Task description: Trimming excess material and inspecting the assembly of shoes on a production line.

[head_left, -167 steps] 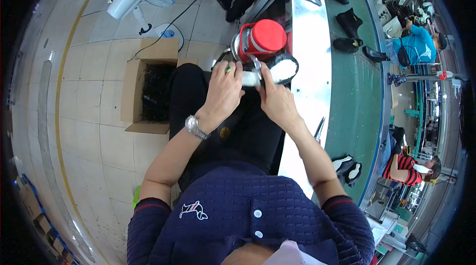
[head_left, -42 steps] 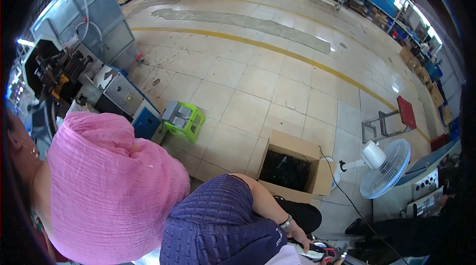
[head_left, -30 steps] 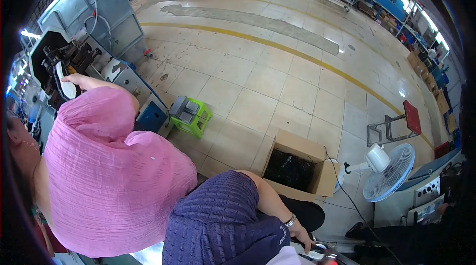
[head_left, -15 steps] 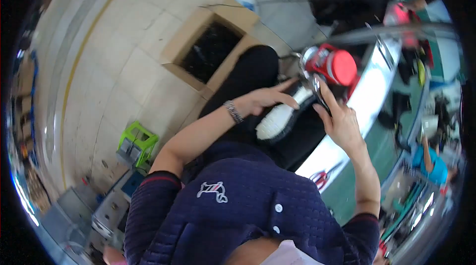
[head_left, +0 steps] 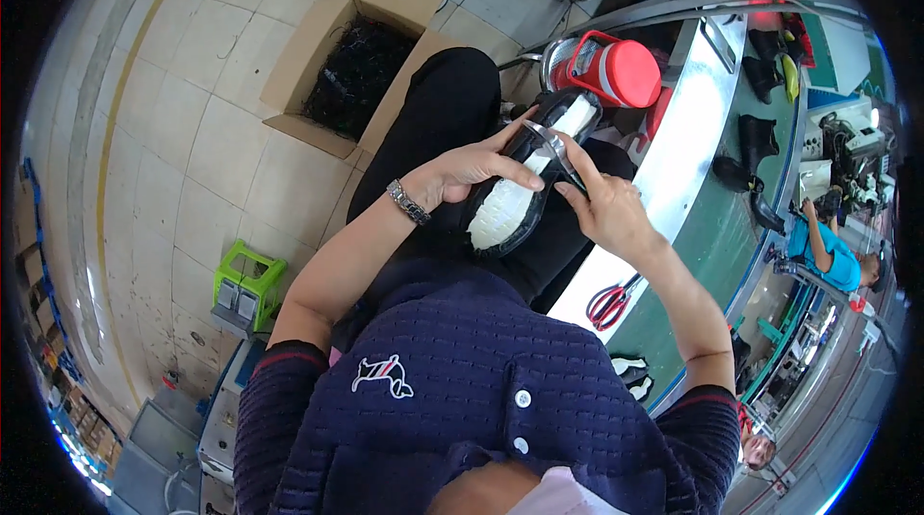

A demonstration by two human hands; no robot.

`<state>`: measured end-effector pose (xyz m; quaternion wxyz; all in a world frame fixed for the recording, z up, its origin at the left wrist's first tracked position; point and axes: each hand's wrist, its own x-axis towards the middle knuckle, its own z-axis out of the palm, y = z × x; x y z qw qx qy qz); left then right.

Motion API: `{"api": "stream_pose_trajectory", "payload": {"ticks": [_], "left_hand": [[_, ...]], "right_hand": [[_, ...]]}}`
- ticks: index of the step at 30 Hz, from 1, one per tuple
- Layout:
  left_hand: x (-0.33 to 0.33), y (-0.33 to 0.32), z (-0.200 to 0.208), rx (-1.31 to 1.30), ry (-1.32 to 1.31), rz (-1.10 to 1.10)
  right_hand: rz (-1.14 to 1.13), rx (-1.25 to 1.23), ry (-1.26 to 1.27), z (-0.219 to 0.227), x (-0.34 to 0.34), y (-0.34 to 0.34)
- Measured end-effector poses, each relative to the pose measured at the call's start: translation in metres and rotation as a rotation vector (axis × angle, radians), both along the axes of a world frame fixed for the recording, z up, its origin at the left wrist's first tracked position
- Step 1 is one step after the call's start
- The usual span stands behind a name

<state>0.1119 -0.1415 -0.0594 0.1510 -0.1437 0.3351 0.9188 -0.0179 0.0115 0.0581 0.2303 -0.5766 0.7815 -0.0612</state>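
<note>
Across my lap lies a black shoe [head_left: 499,203] with its white underside turned up. My left hand [head_left: 474,168] is closed around its left side, the thumb pressing on the white underside [head_left: 507,210]. In my right hand [head_left: 610,214] are the handles of shiny metal pincers [head_left: 551,141] with a curved head. That head lies over the narrow middle of the shoe; whether its jaws bite on the edge cannot be made out. The fingers under the shoe are hidden.
Beyond my knee stands an open cardboard box [head_left: 279,82] of black scraps. A red-lidded can [head_left: 630,74] is beside the metal bench edge [head_left: 679,144]. Red-handled scissors [head_left: 608,306] lie on that edge. Black boots [head_left: 757,140] stand on the green surface. A green stool [head_left: 248,276] is at left.
The pincers have come from beyond the shoe's far end, beside the can, to over its middle. The whole view has shifted, putting lap, box and can farther left and up.
</note>
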Motion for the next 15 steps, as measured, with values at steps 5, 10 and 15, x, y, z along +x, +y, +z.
{"api": "stream_pose_trajectory", "payload": {"ticks": [5,10,15], "left_hand": [[0.006,0.007,-0.011,-0.012,0.061,0.078],[0.017,0.018,-0.020,0.147,0.114,0.159],[0.034,0.028,-0.025,0.444,0.148,0.260]], "right_hand": [[-0.010,0.002,0.001,0.008,0.010,-0.006],[-0.001,0.245,0.085,0.011,0.010,0.000],[0.171,0.252,0.159,0.020,0.019,0.021]]}}
